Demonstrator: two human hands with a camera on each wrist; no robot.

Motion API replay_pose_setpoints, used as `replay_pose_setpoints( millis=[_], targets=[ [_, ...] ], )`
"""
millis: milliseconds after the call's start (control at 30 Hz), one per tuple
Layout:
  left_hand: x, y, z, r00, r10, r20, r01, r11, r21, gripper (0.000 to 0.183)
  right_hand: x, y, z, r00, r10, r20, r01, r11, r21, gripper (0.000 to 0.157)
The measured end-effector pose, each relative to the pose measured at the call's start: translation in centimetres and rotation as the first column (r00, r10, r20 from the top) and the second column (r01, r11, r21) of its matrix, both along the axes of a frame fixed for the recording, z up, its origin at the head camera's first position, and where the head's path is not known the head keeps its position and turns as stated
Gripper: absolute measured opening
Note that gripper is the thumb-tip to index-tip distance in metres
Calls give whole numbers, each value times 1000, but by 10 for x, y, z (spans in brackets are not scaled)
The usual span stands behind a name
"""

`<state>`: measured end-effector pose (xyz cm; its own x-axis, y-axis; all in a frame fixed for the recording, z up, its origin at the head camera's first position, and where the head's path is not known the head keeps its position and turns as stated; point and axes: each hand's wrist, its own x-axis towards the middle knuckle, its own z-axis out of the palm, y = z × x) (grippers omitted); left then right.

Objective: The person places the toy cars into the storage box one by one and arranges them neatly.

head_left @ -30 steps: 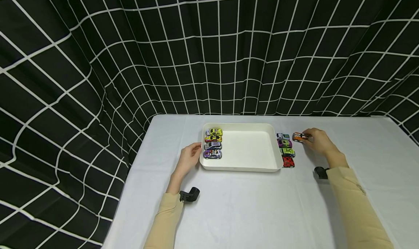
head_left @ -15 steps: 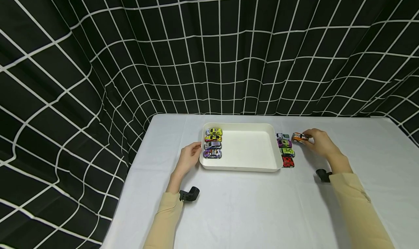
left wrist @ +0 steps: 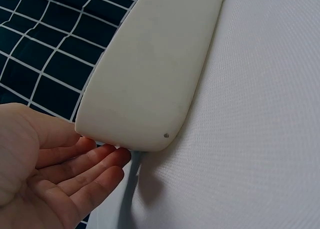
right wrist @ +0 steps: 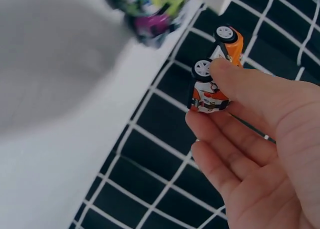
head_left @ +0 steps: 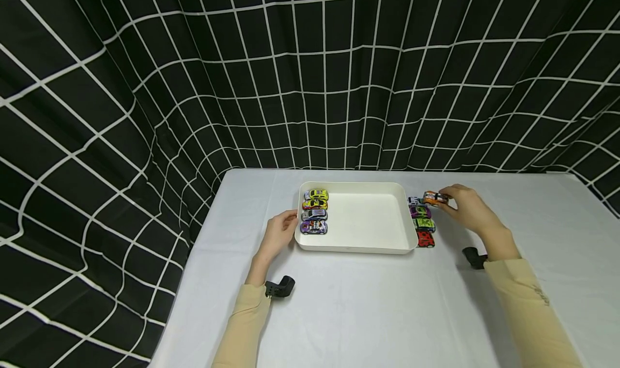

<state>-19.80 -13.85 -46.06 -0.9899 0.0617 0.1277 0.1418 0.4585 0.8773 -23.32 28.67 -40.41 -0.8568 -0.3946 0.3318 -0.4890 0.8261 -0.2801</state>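
Note:
My right hand (head_left: pixel 467 209) pinches an orange, black and white toy car (head_left: pixel 435 198) between thumb and fingers. The right wrist view shows the toy car tilted, its wheels towards the camera. It is just above the far end of a column of toy cars beside the white tray (head_left: pixel 368 249): a pale one (head_left: pixel 415 200), a purple-green one (head_left: pixel 420 212), a lime green one (head_left: pixel 424 225) and a red one with black spots (head_left: pixel 425 239). My left hand (head_left: pixel 281 232) touches the tray's left end with loosely extended fingers; its thumb tip is hidden behind the tray in the left wrist view.
Inside the tray, along its left wall, sit a yellow car (head_left: pixel 316 195), a yellow-red car (head_left: pixel 315 204), a silver-grey car (head_left: pixel 314 214) and a purple car (head_left: pixel 314 227). A white cloth (head_left: pixel 358 303) covers the table. Black grid-patterned curtain (head_left: pixel 339 88) hangs behind.
My right hand has lifted the orange toy car and moved it left, towards the column of cars beside the tray. The left hand has stayed at the tray's left end.

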Motion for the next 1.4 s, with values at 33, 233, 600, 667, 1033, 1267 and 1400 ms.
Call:
replay_pose_setpoints(
  millis=[33,233,600,667,1033,1267,1400],
  targets=[
    [0,0,0,1000,-1,-2,1,1000,0,29,0,-3,1,1000,3,4,-3,1000,0,25],
    [0,-1,0,1000,-5,-6,5,1000,-2,29,4,-21,8,999,15,44,-15,1000,7,25],
    [-1,-1,-1,1000,-4,0,4,1000,-8,29,10,-51,16,997,76,32,-77,997,10,24],
    [0,0,0,1000,-3,0,3,1000,-10,29,11,-56,15,996,86,34,-87,996,11,24],
    [1,1,1,1000,-2,-8,1,1000,-18,28,15,-91,11,984,172,53,-172,985,3,20],
    [2,1,1,1000,-4,-2,4,1000,-20,29,17,-114,8,969,233,78,-234,972,-2,18],
    [1,0,1,1000,3,10,-3,1000,-16,29,19,-127,7,960,257,109,-257,966,-13,18]
  ],
)
